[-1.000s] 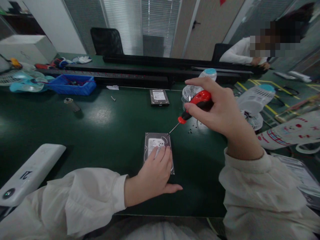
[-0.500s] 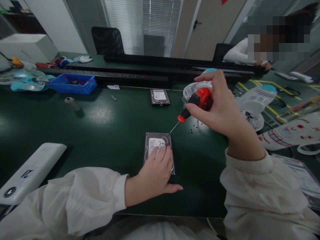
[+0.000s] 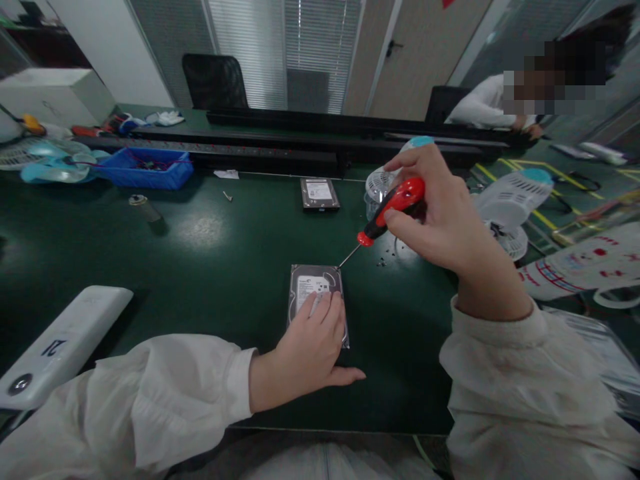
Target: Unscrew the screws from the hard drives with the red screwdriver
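Screwdriver (image 3: 374, 227) clamped between thumb and fingers of your right hand (image 3: 445, 223); shaft slanted, tip at the far right corner of the hard drive (image 3: 304, 287). Drive lies label up on the green table (image 3: 215, 287) before you. Your left hand (image 3: 307, 347) rests on it palm down, thumb apart, unclenched. Small dark bits (image 3: 381, 263) lie near, to the right.

Red-and-black screwdriver handle (image 3: 401, 196), dark grey hard drive (image 3: 330, 273), white label (image 3: 306, 292), green tabletop (image 3: 210, 287)
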Tool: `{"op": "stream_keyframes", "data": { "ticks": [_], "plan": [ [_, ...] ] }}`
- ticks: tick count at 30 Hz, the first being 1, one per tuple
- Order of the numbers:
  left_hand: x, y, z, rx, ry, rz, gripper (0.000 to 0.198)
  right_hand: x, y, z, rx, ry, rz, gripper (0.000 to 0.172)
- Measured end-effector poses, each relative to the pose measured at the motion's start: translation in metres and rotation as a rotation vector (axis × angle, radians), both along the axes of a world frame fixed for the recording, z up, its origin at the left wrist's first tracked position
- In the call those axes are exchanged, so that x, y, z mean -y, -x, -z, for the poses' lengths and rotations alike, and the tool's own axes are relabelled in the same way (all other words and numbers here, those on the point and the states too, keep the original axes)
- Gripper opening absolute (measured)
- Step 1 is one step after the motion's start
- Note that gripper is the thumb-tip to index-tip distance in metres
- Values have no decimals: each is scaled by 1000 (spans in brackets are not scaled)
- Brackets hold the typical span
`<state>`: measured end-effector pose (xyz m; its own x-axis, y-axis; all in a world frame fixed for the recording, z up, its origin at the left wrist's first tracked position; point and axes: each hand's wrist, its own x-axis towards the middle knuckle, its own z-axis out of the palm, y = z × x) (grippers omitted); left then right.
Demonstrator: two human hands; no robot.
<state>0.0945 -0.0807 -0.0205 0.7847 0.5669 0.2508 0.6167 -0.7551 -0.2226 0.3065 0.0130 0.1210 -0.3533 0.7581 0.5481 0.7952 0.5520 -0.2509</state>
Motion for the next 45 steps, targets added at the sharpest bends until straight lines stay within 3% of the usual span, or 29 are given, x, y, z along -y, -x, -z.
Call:
{"op": "stream_keyframes", "data": {
  "ticks": [8,15,24,30,38,43,45],
  "plan": [
    [0,0,1,-6,12,-9,105,-2,1,2,-7,-43,73,40],
    [0,1,0,-10,6,3,107,3,-1,-3,-29,39,-16,50],
    [0,1,-1,-18,9,-2,104,1,-2,-3,-7,11,65,34],
    [0,0,-1,-27,18,-6,105,5,1,-6,-47,108,-3,45],
    [0,0,0,3,13,-3,105,4,0,-4,-63,51,-5,43],
    [-1,0,-2,-13,22,-8,106,4,-1,-3,-55,63,-119,49],
    [-1,0,-2,-12,21,-4,105,3,0,-2,-35,44,-87,46]
  ]
}}
